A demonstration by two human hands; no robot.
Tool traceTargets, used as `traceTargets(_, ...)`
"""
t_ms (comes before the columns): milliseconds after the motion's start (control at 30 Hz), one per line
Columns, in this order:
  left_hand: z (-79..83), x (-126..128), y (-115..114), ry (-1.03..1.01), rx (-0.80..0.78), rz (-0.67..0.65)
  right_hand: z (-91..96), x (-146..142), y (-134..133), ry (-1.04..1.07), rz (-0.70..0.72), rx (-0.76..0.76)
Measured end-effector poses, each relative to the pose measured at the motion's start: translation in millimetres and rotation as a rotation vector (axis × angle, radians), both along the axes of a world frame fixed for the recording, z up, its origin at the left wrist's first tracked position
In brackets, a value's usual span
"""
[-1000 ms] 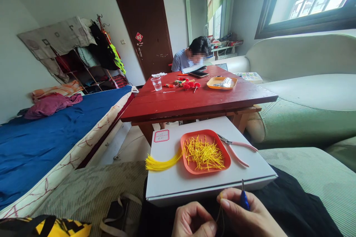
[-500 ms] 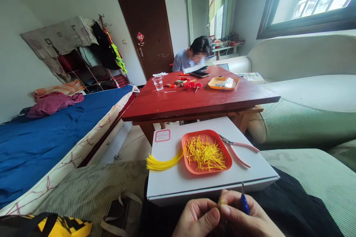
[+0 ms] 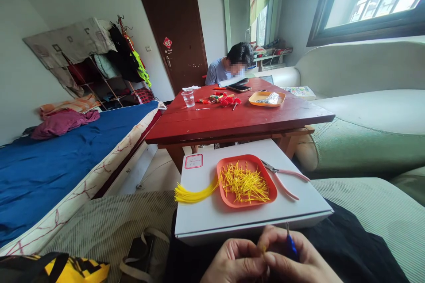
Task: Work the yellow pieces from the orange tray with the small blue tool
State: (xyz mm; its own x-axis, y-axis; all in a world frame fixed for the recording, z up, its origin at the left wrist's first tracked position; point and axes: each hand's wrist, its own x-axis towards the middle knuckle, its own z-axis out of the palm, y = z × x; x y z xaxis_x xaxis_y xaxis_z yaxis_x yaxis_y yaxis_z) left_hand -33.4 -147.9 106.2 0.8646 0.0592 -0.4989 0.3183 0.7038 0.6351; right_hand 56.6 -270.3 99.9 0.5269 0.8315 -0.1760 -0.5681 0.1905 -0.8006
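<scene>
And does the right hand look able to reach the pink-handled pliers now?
Probably yes: the pink-handled pliers lie uncovered on the white box, ahead of the right hand, though it holds a blue-handled tool.

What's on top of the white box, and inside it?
On the white box: an orange-red tray of short yellow strands, a yellow strand bundle beside it, pink-handled pliers and a red-framed label. The box is closed, so its inside can't be seen.
</scene>
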Motion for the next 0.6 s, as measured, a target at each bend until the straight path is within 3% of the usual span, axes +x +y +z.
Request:
traceTargets(67, -1.8, 1.0, 2.6, -0.048, -0.031, -0.060, 7.1, 12.0, -7.3, -0.559, -0.102, -0.066)
traceTargets(133, -2.6, 2.1, 4.9, -0.094, -0.033, -0.119, 15.7, 25.2, -13.1, -1.191, -0.175, -0.012)
traceTargets(233, 1.7, 2.3, 7.2, -0.063, -0.014, -0.188, 28.6, 39.3, -16.8, -1.787, -0.070, 0.130)
traceTargets(433, 14.1, 0.0, 8.4, 0.016, 0.062, -0.272, 53.3, 40.9, -14.2, -2.016, 0.119, 0.139)
traceTargets(600, 5.3, -1.2, 10.0, 0.011, 0.071, -0.270, 64.6, 44.6, -13.0, -2.052, 0.243, 0.180)
